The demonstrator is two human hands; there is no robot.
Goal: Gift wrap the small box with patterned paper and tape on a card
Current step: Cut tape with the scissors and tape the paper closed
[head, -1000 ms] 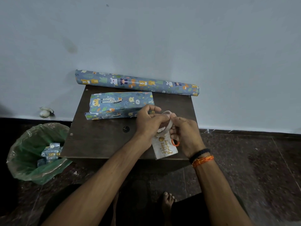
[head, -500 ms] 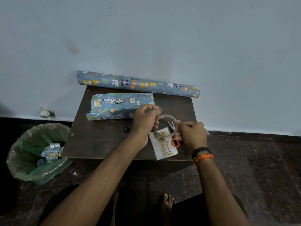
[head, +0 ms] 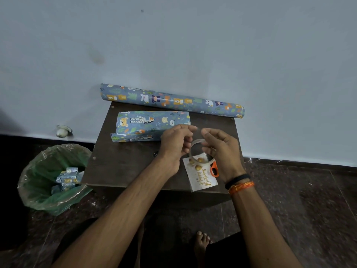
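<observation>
The wrapped box (head: 152, 122), covered in blue animal-print paper, lies on the back left of the small dark table (head: 123, 167). A white card (head: 202, 177) with gold lettering sits at the table's front right edge. Both hands hover just above the card. My left hand (head: 173, 146) pinches the free end of clear tape between fingertips and thumb. My right hand (head: 222, 151) curls its fingers round the clear tape roll (head: 199, 149). The tape strip between the hands is barely visible.
The roll of wrapping paper (head: 172, 100) lies along the wall at the table's back. Orange-handled scissors (head: 214, 170) lie partly under my right hand beside the card. A green-lined bin (head: 48, 180) with paper scraps stands on the floor to the left. My bare foot (head: 201, 242) is below.
The hands have drawn slightly apart and risen a little, with the left fingers pulling away from the roll. The tape roll has tilted up over the card's top.
</observation>
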